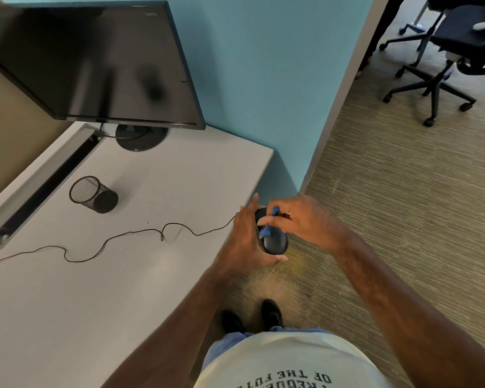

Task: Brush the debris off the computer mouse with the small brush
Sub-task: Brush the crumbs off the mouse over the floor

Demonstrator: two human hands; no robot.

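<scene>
Blue small brush [267, 230], pinched in the right hand [300, 219], touched the black computer mouse [275, 240] gripped by the left hand [247, 239]; a hard push could knock it loose.

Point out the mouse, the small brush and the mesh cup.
mouse [276, 242], head view, rounded black back
small brush [264, 232], head view, blue bristle end
mesh cup [94, 194], head view, side wall, lying tipped over
</scene>
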